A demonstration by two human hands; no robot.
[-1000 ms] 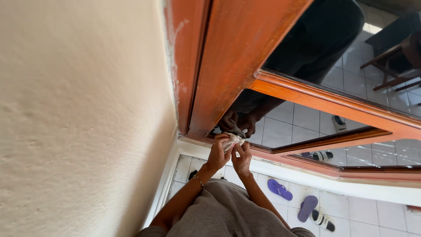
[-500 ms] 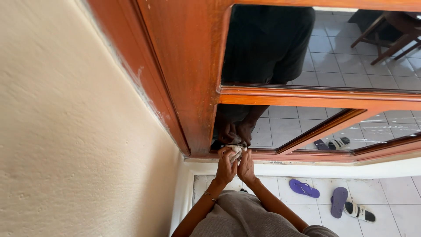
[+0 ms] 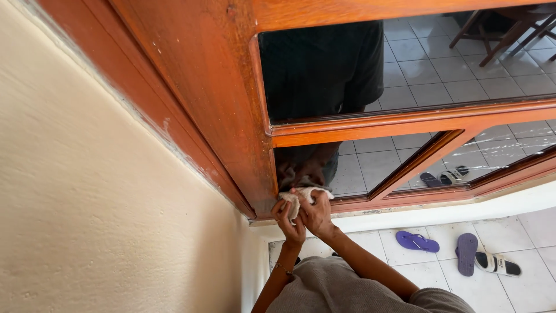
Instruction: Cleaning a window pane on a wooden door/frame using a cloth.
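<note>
Looking down past a grey garment point(image 3: 341, 287) at the bottom of the view, the camera caught two bare forearms reaching up to the foot of a wooden door point(image 3: 208, 98). The left hand point(image 3: 288, 219) had a thin bracelet point(image 3: 282, 267) at the wrist, and its fingers were curled shut around the lower left part of a pale, crumpled cloth point(image 3: 301, 197). The right hand point(image 3: 317, 215) lay just beside it, touching it, with its fingers closed over the same cloth from the right. The cloth was pressed against the bottom corner of the lowest glass pane point(image 3: 347, 168), where the upright of the door met the bottom rail. The glass mirrored the two hands and the dark shape of the person above them. To the left of the door, a cream, rough-plastered wall point(image 3: 87, 203) filled that side of the view. On the white tiled floor point(image 3: 521, 232) to the right lay a pair of purple flip-flops point(image 3: 417, 241), and just beside the farther one a black and white sandal point(image 3: 497, 264). Higher up, the upper pane point(image 3: 463, 64) showed more tiles and the legs of a dark wooden chair point(image 3: 498, 26) at the top right edge.
</note>
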